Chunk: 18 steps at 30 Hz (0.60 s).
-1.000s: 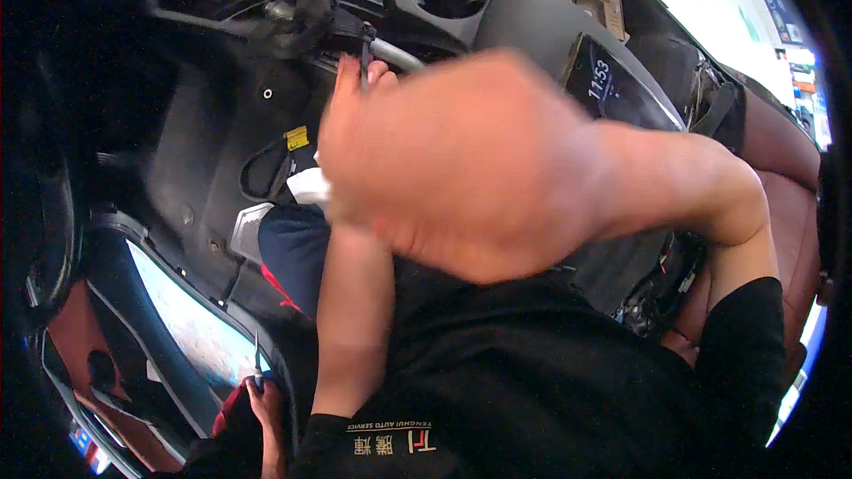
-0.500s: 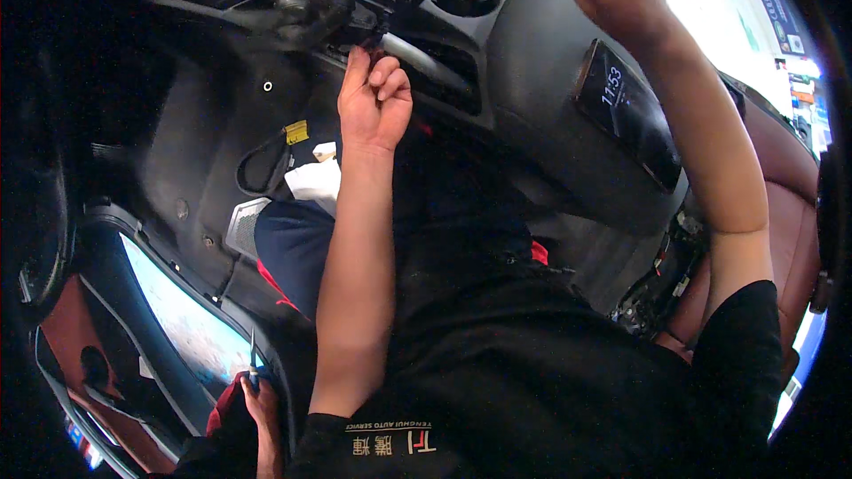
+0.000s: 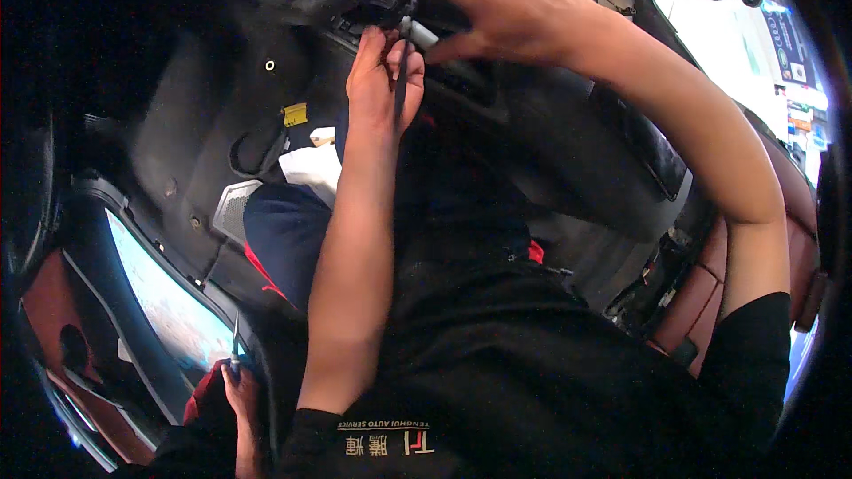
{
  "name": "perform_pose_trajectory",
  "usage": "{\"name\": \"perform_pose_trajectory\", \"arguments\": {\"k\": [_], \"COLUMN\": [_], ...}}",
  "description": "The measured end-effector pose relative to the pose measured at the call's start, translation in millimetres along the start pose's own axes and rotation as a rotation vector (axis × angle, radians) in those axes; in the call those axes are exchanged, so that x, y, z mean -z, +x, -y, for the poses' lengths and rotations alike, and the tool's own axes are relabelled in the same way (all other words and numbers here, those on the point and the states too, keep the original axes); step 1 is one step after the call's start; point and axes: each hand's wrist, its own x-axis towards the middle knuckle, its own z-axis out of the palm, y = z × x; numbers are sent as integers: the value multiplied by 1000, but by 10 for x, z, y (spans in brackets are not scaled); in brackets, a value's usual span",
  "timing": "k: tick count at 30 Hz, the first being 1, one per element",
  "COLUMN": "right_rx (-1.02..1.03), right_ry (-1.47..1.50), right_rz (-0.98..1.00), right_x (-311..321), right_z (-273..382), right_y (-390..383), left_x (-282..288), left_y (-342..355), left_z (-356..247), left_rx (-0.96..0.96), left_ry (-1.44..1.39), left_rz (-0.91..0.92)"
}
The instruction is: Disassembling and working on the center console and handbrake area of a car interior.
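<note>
My left hand [image 3: 383,84] is beside the centre console of a car's interior, its fingers curled in a pinch; what lies between the fingertips is too dark to make out. Just beyond them shows the end of a short silver tube [image 3: 421,34]. A narrow black strip [image 3: 402,80] hangs from near the tube's end and crosses in front of my left wrist. My right hand [image 3: 506,9] arches over the tube from the right, thumb near it and apart from the other fingers. Those fingertips are partly lost in the dark area above.
A phone [image 3: 652,142] lies on the console under my right arm. At lower left, another person's hand [image 3: 241,388] holds a thin pointed tool [image 3: 236,337] beside the door opening. White paper or cloth [image 3: 311,168] and a yellow tag [image 3: 295,114] are in the footwell. A reddish-brown seat [image 3: 701,279] stands right.
My right hand has come down and left, from above the cup holder to beside my left hand. The black strip, earlier stretched toward the upper right, now hangs over my left wrist.
</note>
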Motion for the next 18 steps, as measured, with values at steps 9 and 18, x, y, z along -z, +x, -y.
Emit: {"name": "perform_pose_trajectory", "arguments": {"k": [9, 18], "right_rx": [-47, -118], "right_ry": [1, 211], "right_rz": [8, -77], "right_x": [-299, -262], "right_z": [-126, -51], "right_y": [259, 315], "left_x": [-20, -267], "left_y": [-86, -80], "left_z": [-1, 172], "left_rx": [34, -289], "left_ry": [-42, 574], "left_rz": [73, -335]}}
